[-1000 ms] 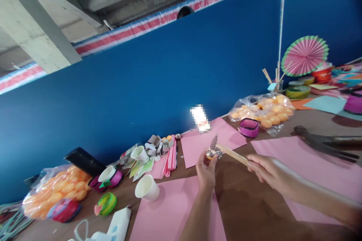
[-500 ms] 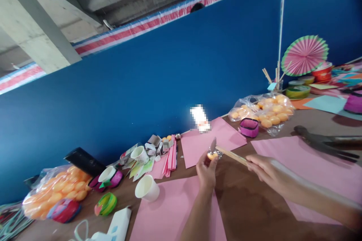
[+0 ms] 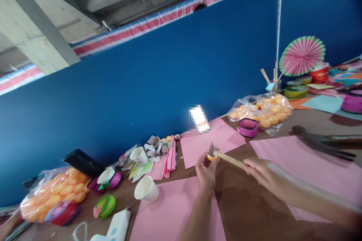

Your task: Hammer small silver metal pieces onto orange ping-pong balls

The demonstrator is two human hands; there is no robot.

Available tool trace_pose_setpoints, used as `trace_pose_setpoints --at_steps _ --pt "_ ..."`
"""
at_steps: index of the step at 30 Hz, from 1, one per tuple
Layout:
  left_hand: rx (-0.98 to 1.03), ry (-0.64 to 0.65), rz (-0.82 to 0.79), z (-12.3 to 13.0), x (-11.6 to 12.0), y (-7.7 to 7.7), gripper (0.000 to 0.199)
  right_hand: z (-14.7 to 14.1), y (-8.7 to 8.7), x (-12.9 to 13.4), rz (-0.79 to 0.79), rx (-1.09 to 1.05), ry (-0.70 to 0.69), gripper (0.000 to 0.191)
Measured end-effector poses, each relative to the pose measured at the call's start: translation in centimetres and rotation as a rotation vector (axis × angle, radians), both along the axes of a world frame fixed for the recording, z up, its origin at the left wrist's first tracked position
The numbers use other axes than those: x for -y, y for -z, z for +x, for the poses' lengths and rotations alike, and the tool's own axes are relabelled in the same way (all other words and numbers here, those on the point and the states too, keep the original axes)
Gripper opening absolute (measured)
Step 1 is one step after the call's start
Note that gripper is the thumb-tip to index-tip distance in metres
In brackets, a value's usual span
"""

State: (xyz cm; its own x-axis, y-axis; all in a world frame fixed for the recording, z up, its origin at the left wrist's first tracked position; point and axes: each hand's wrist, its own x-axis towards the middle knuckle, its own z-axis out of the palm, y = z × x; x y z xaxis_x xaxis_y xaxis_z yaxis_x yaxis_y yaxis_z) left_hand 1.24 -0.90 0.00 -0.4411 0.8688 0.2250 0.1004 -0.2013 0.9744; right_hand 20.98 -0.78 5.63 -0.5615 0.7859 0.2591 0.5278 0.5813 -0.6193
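Observation:
My left hand [image 3: 207, 169] pinches a small orange ball [image 3: 212, 157] with a silvery, foil-like covering on its upper part. My right hand [image 3: 257, 169] is closed round the end of a light wooden stick [image 3: 233, 160]. At the stick's other end a dark pointed piece [image 3: 211, 147] touches the top of the ball; its exact shape is too small to tell. Both hands are above the brown table, near the edge of a pink sheet [image 3: 175, 207]. To the left, a white paper cup [image 3: 146, 189] stands by that sheet.
Bags of orange balls [image 3: 56, 192] lie at left and back right. A hammer [image 3: 325, 143] rests over another pink sheet [image 3: 299, 169] at right. A power strip [image 3: 120, 224] is at front left. Another person's hand [image 3: 9, 226] shows at the far left edge.
The dark tip and stick have lowered slightly onto the ball, and my right hand has shifted a little left. Another person's hand has appeared at the far left. The view has moved slightly.

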Motion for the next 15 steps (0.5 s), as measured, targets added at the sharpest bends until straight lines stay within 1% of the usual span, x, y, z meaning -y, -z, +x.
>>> trace_pose_setpoints --at_steps 6,10,15 --pt "0.076 -0.007 0.008 -0.17 -0.36 0.74 0.039 -0.1 -0.25 -0.15 -0.042 0.034 0.035 0.026" --pt "0.083 -0.015 0.01 -0.11 -0.45 1.02 0.039 -0.09 -0.5 -0.18 -0.138 0.033 0.018 0.029" --pt "0.092 0.004 0.029 -0.07 -0.42 0.96 0.037 0.15 0.13 -0.52 -0.155 -0.012 0.026 0.029"
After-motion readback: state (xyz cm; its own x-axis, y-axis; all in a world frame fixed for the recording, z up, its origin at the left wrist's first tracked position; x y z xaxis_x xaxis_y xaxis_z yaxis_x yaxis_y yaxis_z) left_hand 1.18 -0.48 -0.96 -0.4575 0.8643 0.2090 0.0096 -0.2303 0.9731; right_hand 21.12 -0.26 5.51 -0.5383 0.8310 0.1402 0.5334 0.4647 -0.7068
